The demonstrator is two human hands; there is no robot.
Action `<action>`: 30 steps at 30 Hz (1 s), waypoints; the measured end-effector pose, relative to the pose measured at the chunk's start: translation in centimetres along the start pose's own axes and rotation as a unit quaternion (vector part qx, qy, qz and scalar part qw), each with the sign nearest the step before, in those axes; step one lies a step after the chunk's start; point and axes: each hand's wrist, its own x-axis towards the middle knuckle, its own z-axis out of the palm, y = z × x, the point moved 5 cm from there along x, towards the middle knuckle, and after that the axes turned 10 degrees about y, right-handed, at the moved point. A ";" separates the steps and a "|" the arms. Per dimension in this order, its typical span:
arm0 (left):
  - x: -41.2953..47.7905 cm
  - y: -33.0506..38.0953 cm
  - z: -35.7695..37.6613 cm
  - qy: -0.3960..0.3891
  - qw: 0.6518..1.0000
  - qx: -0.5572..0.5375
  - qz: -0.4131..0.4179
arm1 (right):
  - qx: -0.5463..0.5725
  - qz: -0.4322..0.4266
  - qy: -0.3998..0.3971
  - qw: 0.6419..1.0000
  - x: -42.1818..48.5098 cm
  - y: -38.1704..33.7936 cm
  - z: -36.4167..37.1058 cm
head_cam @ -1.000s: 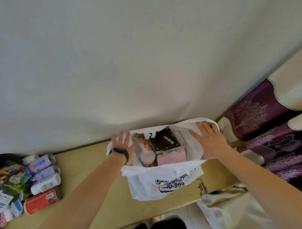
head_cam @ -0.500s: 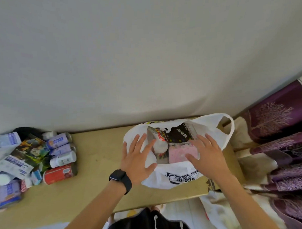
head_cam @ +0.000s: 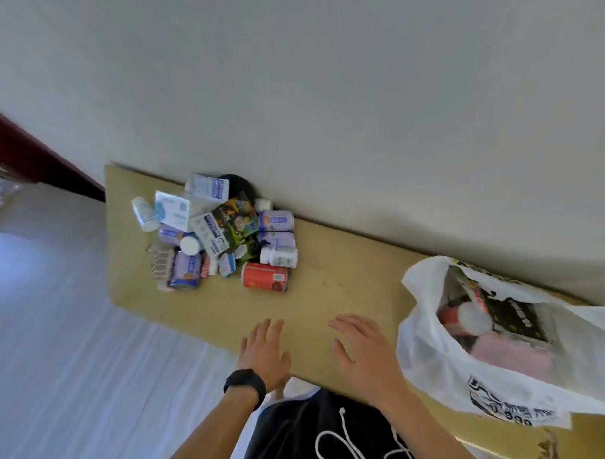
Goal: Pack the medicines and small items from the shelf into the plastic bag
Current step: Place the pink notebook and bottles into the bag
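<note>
A white plastic bag stands open at the right end of the wooden shelf, holding a black box, a pink packet and a white-capped bottle. A pile of medicines lies at the shelf's left end: lilac bottles, white boxes, a red can and a white bottle. My left hand, with a black watch on its wrist, hovers flat over the shelf's front edge with fingers spread. My right hand is beside it, also spread and empty, just left of the bag.
The shelf runs along a plain white wall. A dark red frame is at the far left. Pale floor or bedding lies below the shelf. My black shorts with white drawstrings show at the bottom.
Both hands have let go of the bag's rim and moved left over the bare shelf. The view has swung left, bringing the medicine pile toward the middle.
</note>
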 end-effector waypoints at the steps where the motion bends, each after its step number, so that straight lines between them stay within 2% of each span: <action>1: 0.4 -1.9 0.1 -0.019 1.000 0.010 -0.014 | -0.016 -0.010 -0.047 0.999 1.1 -1.1 1.6; 4: 1.7 -6.5 0.2 -0.062 0.997 0.032 -0.038 | -0.081 -0.046 -0.168 0.981 4.5 -3.6 6.0; 7: 3.2 -9.4 0.3 -0.085 0.995 0.043 -0.036 | -0.153 -0.063 -0.227 0.960 8.5 -5.5 9.5; 13: 5.1 -13.5 1.8 -0.107 0.994 0.020 -0.020 | -0.255 -0.074 -0.236 0.935 14.3 -7.7 15.1; 15: 5.4 -13.8 1.7 -0.091 0.995 -0.035 -0.034 | -0.284 -0.071 -0.226 0.929 14.5 -8.1 16.3; 17: 6.0 -13.8 1.2 -0.056 0.986 -0.128 -0.085 | -0.296 -0.076 -0.212 0.928 13.9 -8.5 17.1; 19: 6.8 -13.7 0.9 -0.027 0.947 -0.266 -0.178 | -0.284 -0.059 -0.192 0.937 13.1 -8.7 17.6; 21: 7.4 -13.3 0.9 -0.022 0.876 -0.396 -0.274 | -0.270 -0.014 -0.163 0.949 12.5 -8.5 17.5; 24: 8.5 -12.3 1.8 -0.065 0.798 -0.496 -0.337 | -0.209 0.068 -0.148 0.964 11.9 -8.1 17.5; 27: 9.5 -11.6 2.8 -0.091 0.761 -0.541 -0.347 | -0.165 0.137 -0.182 0.959 11.2 -7.7 17.9; 30: 9.8 -11.0 2.9 -0.105 0.749 -0.551 -0.353 | -0.187 0.125 -0.213 0.951 10.3 -7.3 18.2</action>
